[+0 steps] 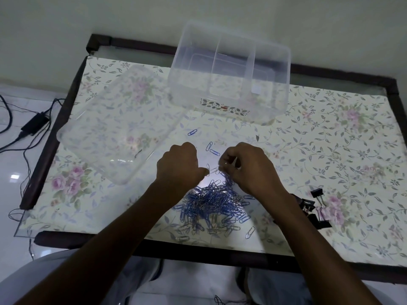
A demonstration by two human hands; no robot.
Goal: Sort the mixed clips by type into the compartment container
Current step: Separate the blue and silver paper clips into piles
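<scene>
Table (pixel 330 150): dark frame, glass top over a flowered cloth; it fills most of the view, with the person seated at its near edge
Compartment container (pixel 229 71): clear plastic, standing at the far side just right of centre; inner walls split it into sections, and I can make out no clips in any of them
Lid (pixel 114 126): clear and shallow, lying flat on the table to the left of the container and apart from it
Paper clip pile (pixel 211 203): a dense tangle of blue and silver clips at the near centre, between the two forearms; several loose clips (pixel 211 148) lie scattered just beyond the hands, and a few more at the pile's near edge
Binder clips (pixel 315 208): black ones with silver handles, bunched near the right, partly hidden behind the right forearm
Left hand (pixel 180 166): knuckles up above the far edge of the pile, fingers curled under; whether it holds any clips I cannot tell
Right hand (pixel 246 168): just beside the left, fingers curled and pinching a small bunch of paper clips lifted off the pile
Adapter and cables (pixel 35 124): on the pale floor, left of the table
</scene>
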